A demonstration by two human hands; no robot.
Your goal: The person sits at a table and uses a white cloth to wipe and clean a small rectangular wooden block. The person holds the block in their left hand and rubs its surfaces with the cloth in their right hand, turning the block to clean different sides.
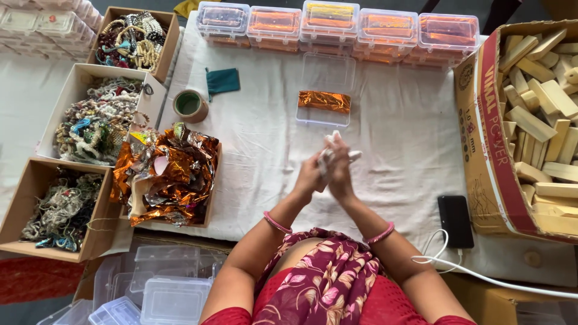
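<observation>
A small white thing (335,150) is being held between the left hand (308,177) and the right hand (341,174). It is being pinched by both hands at once, with the fingers curled close around it. The hands are being pressed together over the middle of the white cloth (397,132). What the white thing is cannot be told, because it is blurry and partly hidden by the fingers.

Just past the hands, an open clear plastic box (324,108) is being kept on the cloth. A shiny orange foil sheet (324,100) is lying inside it. Farther back, a row of shut clear boxes (337,27) with orange inside is being lined up along the edge of the cloth.

To the left, a crumpled pile of orange and silver foil (171,171) is being kept in a cardboard tray. Near it, a roll of tape (190,106) and a small green pouch (222,80) are lying on the cloth. Three cardboard boxes of beads and strings (96,129) are standing farther left.

To the right, a big cardboard box of pale wooden sticks (542,120) is being kept. A black phone (456,221) with a white cable (469,271) is lying near the right arm.
</observation>
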